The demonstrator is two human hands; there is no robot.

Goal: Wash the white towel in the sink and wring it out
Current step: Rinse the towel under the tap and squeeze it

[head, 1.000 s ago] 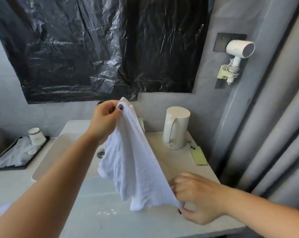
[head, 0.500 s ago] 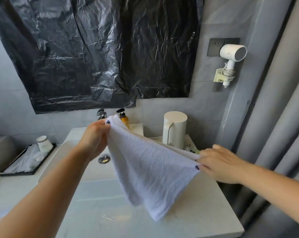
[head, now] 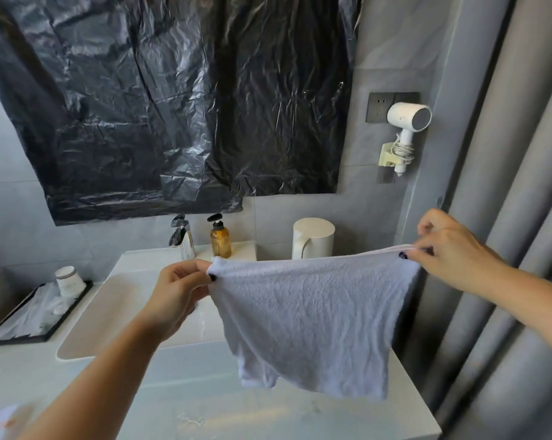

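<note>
Looking down over a bathroom counter, the view centres on a white sink [head: 87, 315], which serves as the reference point for everything else. Left of the sink sits a black tray [head: 50, 325] holding clear plastic wrapping and a paper cup [head: 69, 281]. Behind the sink, against the grey wall, stands a chrome faucet [head: 182, 238], and just right of it an amber pump bottle [head: 220, 238]. Above the sink, crumpled black plastic sheeting [head: 173, 100] covers the wall. Over the sink, the left hand [head: 176, 293] pinches one top corner of the white towel [head: 309, 319] between thumb and curled fingers. That towel hangs in the air, stretched flat between both hands, partly over the sink's right side and partly over the counter right of it, its lower edge dangling above the countertop without clearly touching it. Behind the sink's right end, a white kettle [head: 312, 238] stands half hidden by the towel's top edge. Further right of the sink, the right hand [head: 449, 249] pinches the towel's other top corner, fingers curled. High on the wall right of the sink hangs a white hair dryer [head: 408, 120] in a holder, and grey curtains [head: 506, 217] fall beyond it.
</note>
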